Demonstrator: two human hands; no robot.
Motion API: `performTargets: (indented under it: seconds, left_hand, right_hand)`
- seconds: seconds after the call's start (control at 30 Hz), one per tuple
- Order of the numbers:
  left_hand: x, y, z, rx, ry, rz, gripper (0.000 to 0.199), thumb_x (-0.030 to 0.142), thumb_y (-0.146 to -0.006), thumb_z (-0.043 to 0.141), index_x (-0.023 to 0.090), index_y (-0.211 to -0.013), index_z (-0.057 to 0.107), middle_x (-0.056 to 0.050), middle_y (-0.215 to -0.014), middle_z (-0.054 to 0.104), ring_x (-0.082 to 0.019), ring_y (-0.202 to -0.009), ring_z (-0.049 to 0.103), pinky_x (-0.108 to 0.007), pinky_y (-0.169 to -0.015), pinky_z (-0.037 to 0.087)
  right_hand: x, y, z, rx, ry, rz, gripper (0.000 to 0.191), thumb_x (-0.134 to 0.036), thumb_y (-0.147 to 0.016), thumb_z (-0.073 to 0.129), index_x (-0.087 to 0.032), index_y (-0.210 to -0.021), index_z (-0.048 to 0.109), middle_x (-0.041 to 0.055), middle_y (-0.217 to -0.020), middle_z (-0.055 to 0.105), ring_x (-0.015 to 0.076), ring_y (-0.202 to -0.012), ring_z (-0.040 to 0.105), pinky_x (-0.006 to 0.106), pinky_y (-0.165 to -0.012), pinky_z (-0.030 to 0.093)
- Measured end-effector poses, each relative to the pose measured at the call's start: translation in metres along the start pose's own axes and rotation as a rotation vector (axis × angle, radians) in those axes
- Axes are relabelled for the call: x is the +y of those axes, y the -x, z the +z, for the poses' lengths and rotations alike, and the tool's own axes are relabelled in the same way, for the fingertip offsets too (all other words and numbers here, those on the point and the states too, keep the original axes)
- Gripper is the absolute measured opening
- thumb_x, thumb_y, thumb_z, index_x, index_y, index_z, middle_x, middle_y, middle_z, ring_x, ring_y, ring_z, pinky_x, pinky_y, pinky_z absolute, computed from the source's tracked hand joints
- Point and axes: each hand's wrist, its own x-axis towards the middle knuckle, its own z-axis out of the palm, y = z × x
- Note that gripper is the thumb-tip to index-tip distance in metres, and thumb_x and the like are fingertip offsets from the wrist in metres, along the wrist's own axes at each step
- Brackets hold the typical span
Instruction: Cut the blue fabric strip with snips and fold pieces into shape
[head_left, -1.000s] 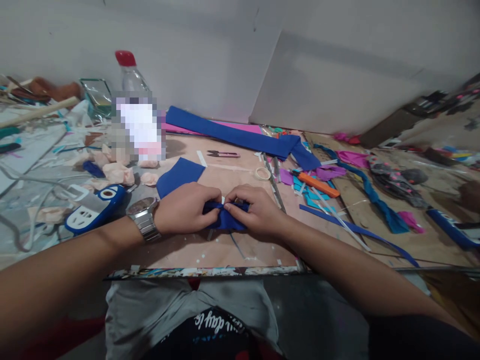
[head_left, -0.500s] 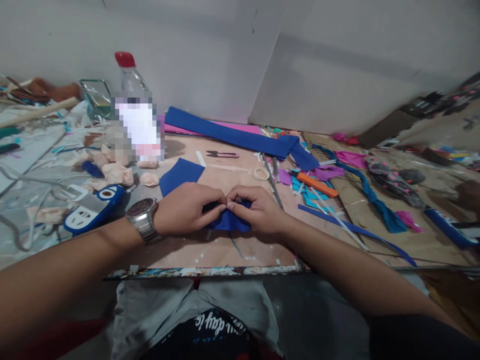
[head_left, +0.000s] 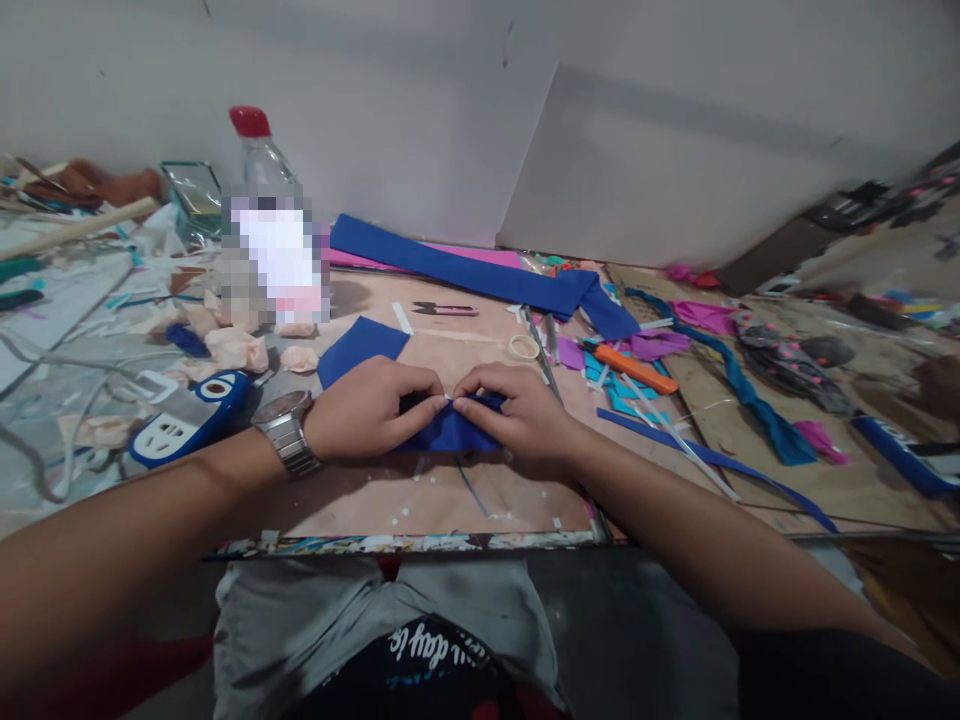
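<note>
My left hand [head_left: 375, 408], with a metal watch at the wrist, pinches a blue cloth piece [head_left: 457, 432] between thumb and fingers. Close beside it, my right hand [head_left: 521, 412] pinches the same cloth from the right. The fingertips of both hands nearly meet at its upper edge, where a small pale spot shows. Part of the cloth is hidden behind my fingers. Another blue piece [head_left: 362, 347] lies flat just beyond my left hand. Thread snips [head_left: 446, 309] rest farther back, and a roll of tape [head_left: 523, 347] is beyond my right hand.
A long blue strip [head_left: 457, 268] crosses the back. At left are a red-capped bottle [head_left: 262, 160], a blue-and-white power strip [head_left: 169, 428] and crumpled pale pieces. An orange cutter [head_left: 636, 369], scissors, a narrow blue strip [head_left: 712, 457] and colourful scraps lie at right.
My fingertips have parted slightly along the cloth's upper edge, and a small pale spot now shows between them. The cloth looks a little flatter and has risen slightly with my hands.
</note>
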Motion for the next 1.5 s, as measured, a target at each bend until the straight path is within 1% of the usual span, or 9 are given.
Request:
performTargets:
  seconds: [0.13,0.23,0.47,0.63,0.8,1.07,1.2,1.3,1.5]
  left_hand:
    - [-0.002,-0.001,-0.001,0.051,0.004,-0.043,0.026,0.031,-0.098,0.053,0.017,-0.084,0.07,0.001,-0.069,0.066,-0.012,-0.061,0.054,-0.027,-0.062,0.034]
    - [-0.003,0.0,-0.001,0.052,-0.01,-0.056,0.024,0.03,-0.096,0.054,0.017,-0.084,0.07,0.001,-0.067,0.065,-0.012,-0.061,0.054,-0.028,-0.062,0.034]
    - [-0.003,0.0,0.0,0.032,-0.024,-0.04,0.027,0.03,-0.096,0.052,0.017,-0.079,0.068,0.002,-0.062,0.059,-0.011,-0.057,0.049,-0.028,-0.06,0.032]
    - [-0.003,-0.001,0.0,-0.009,-0.029,-0.058,0.026,0.031,-0.097,0.052,0.018,-0.081,0.068,0.001,-0.065,0.062,-0.011,-0.058,0.05,-0.028,-0.061,0.032]
    - [-0.004,-0.001,0.006,-0.071,-0.088,-0.036,0.028,0.033,-0.101,0.049,0.018,-0.09,0.071,-0.003,-0.076,0.071,-0.015,-0.067,0.061,-0.029,-0.067,0.037]
    - [-0.004,-0.002,0.005,-0.09,-0.045,-0.041,0.028,0.032,-0.101,0.05,0.018,-0.093,0.072,-0.002,-0.074,0.07,-0.014,-0.064,0.058,-0.029,-0.065,0.035]
    - [-0.004,-0.002,0.007,-0.096,-0.023,-0.055,0.03,0.034,-0.103,0.049,0.017,-0.092,0.071,-0.002,-0.074,0.069,-0.014,-0.064,0.057,-0.029,-0.064,0.034]
    - [-0.004,-0.003,0.009,-0.093,-0.037,-0.077,0.028,0.035,-0.103,0.05,0.018,-0.095,0.071,-0.003,-0.079,0.072,-0.015,-0.068,0.059,-0.029,-0.065,0.034]
    - [-0.001,-0.003,0.006,-0.111,-0.03,-0.068,0.025,0.033,-0.102,0.051,0.018,-0.098,0.07,-0.004,-0.085,0.074,-0.016,-0.071,0.062,-0.029,-0.067,0.036]
  right_hand:
    - [0.007,-0.003,-0.004,0.048,-0.073,0.069,0.038,-0.048,-0.102,0.055,-0.017,-0.093,0.074,0.005,-0.086,0.076,0.0159,-0.078,0.067,0.026,-0.072,0.048]
    - [0.016,-0.007,-0.007,0.087,-0.088,0.118,0.054,-0.059,-0.104,0.046,-0.016,-0.086,0.074,0.0056,-0.082,0.074,0.0156,-0.074,0.065,0.025,-0.068,0.047]
    - [0.023,-0.01,-0.013,-0.014,-0.09,0.166,0.07,-0.077,-0.097,0.04,-0.017,-0.073,0.065,-0.0008,-0.063,0.056,0.0123,-0.057,0.049,0.024,-0.057,0.039]
    - [0.024,-0.009,-0.017,-0.097,-0.04,0.143,0.067,-0.069,-0.102,0.036,-0.016,-0.077,0.069,0.0018,-0.069,0.064,0.0139,-0.062,0.055,0.025,-0.06,0.041]
    - [0.023,-0.007,-0.01,-0.077,0.019,0.042,0.054,-0.054,-0.106,0.041,-0.017,-0.084,0.073,0.0033,-0.077,0.073,0.015,-0.071,0.065,0.025,-0.07,0.045]
    - [0.022,-0.006,-0.01,-0.118,0.007,0.046,0.051,-0.055,-0.105,0.045,-0.017,-0.082,0.071,0.0022,-0.074,0.072,0.0135,-0.066,0.062,0.024,-0.065,0.043]
    - [0.02,-0.006,-0.012,-0.166,0.101,-0.008,0.044,-0.051,-0.105,0.048,-0.018,-0.092,0.074,0.0028,-0.078,0.075,0.0143,-0.067,0.064,0.026,-0.067,0.043]
    - [0.014,-0.004,-0.01,-0.217,0.193,-0.086,0.035,-0.047,-0.104,0.053,-0.02,-0.103,0.075,0.0054,-0.09,0.079,0.0184,-0.081,0.07,0.029,-0.076,0.046]
    - [0.008,-0.003,-0.008,-0.25,0.34,-0.16,0.029,-0.037,-0.105,0.053,-0.018,-0.099,0.074,0.008,-0.09,0.078,0.0214,-0.085,0.068,0.034,-0.082,0.046]
